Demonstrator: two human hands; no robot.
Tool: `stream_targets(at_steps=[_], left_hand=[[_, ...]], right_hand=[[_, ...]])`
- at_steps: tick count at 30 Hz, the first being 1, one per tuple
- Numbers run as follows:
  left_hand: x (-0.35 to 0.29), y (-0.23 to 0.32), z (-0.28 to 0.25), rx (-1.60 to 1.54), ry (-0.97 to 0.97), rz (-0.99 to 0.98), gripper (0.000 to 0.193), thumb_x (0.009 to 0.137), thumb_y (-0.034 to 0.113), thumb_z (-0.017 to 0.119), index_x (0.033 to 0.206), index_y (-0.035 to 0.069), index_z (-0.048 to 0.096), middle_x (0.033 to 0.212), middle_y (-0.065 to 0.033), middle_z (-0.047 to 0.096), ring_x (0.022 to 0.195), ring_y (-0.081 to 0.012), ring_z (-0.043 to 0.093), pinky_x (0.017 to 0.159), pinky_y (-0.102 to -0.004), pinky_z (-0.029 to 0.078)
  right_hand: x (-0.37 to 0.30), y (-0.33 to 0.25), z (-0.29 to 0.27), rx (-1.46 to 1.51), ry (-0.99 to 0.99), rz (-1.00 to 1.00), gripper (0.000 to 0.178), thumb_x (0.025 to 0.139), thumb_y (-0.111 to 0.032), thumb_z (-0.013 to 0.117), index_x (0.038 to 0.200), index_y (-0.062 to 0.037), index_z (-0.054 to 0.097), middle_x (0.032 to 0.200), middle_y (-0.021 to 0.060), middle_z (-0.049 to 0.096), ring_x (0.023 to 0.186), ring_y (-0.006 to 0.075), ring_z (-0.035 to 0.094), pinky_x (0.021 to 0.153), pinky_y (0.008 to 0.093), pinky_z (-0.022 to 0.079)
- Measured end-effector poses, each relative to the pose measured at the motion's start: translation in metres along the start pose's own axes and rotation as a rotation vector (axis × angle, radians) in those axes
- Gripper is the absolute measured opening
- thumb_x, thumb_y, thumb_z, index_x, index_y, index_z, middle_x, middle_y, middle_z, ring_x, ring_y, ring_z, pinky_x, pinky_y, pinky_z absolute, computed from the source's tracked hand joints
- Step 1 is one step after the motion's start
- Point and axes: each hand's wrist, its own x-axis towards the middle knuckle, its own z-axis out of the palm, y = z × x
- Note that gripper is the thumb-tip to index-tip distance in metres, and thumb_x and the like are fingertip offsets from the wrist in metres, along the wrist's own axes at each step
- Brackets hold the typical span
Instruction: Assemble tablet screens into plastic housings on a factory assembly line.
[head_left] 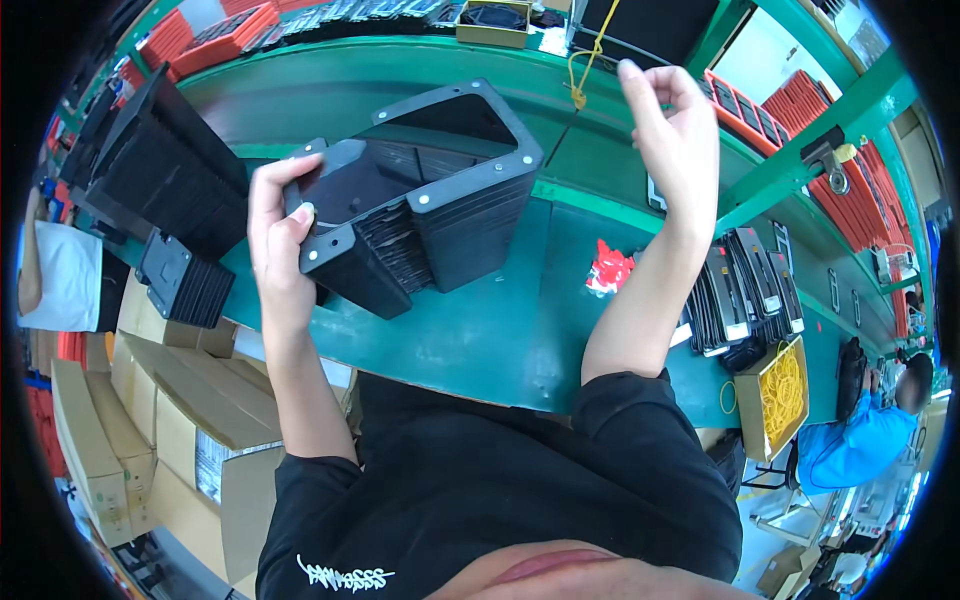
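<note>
A tall stack of black plastic frames (478,215) stands on the green workbench, metal dots at the corners of its top piece. My left hand (278,225) is closed round the left end of a black plastic frame (330,243) at the top of the stack, thumb on its upper face. Whether that frame is apart from the ones below is hard to tell. Raised over the bench to the right, my right hand (677,125) holds nothing, its fingers loosely curled and thumb apart. Nearest to it hangs a knotted yellow cord (578,97).
More black stacks (165,165) rise at the left. Red-and-white packets (608,268) and a row of black flat parts (735,295) lie at right, near a box of yellow bands (782,393). Cardboard boxes (190,430) stand lower left; a person in blue (860,450) sits far right.
</note>
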Motion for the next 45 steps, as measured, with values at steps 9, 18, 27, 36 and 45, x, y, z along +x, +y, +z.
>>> stream_targets(at_steps=[9, 18, 27, 36, 45], left_hand=[[0.005, 0.006, -0.003, 0.238, -0.081, 0.216, 0.046, 0.087, 0.021, 0.045, 0.114, -0.004, 0.073, 0.119, -0.0169, 0.070, 0.139, -0.0314, 0.043, 0.114, -0.0402, 0.036], [0.001, -0.001, -0.009, 0.162, -0.111, 0.255, 0.054, 0.077, 0.039, 0.069, 0.116, 0.004, 0.075, 0.126, -0.0180, 0.062, 0.137, -0.0349, 0.044, 0.112, -0.0450, 0.039], [0.005, 0.001, -0.014, 0.315, -0.194, 0.287, 0.067, 0.059, 0.035, 0.085, 0.119, 0.008, 0.074, 0.129, -0.0169, 0.057, 0.135, -0.0350, 0.046, 0.109, -0.0464, 0.042], [0.003, 0.001, -0.010, 0.306, -0.154, 0.313, 0.065, 0.060, 0.032, 0.083, 0.120, 0.008, 0.073, 0.121, -0.0157, 0.063, 0.134, -0.0348, 0.045, 0.109, -0.0457, 0.042], [0.004, 0.002, -0.010, 0.282, -0.146, 0.300, 0.065, 0.060, 0.032, 0.083, 0.120, 0.009, 0.074, 0.122, -0.0159, 0.063, 0.134, -0.0345, 0.045, 0.111, -0.0456, 0.040]], right_hand=[[-0.032, -0.052, 0.004, 0.409, -0.298, -0.260, 0.027, 0.105, -0.022, 0.059, 0.113, 0.0028, 0.068, 0.089, 0.0091, 0.070, 0.070, 0.0115, 0.064, 0.061, 0.0243, 0.050], [-0.052, -0.085, 0.046, 0.683, -0.455, -0.788, 0.020, 0.093, 0.007, 0.055, 0.104, 0.0065, 0.071, 0.103, 0.0192, 0.074, 0.091, 0.0242, 0.075, 0.079, 0.0316, 0.060], [-0.053, -0.083, 0.029, 0.619, -0.733, -0.825, 0.043, 0.074, 0.018, 0.051, 0.105, 0.0002, 0.076, 0.111, 0.0170, 0.074, 0.099, 0.0287, 0.074, 0.081, 0.0330, 0.059], [-0.064, -0.087, 0.042, 0.391, -0.722, -0.839, 0.017, 0.085, 0.001, 0.075, 0.102, -0.0003, 0.075, 0.109, 0.0142, 0.073, 0.094, 0.0293, 0.073, 0.077, 0.0347, 0.060], [-0.066, -0.085, 0.048, 0.460, -0.621, -0.826, 0.021, 0.085, 0.002, 0.075, 0.105, -0.0026, 0.075, 0.110, 0.0143, 0.072, 0.095, 0.0302, 0.073, 0.080, 0.0350, 0.060]])
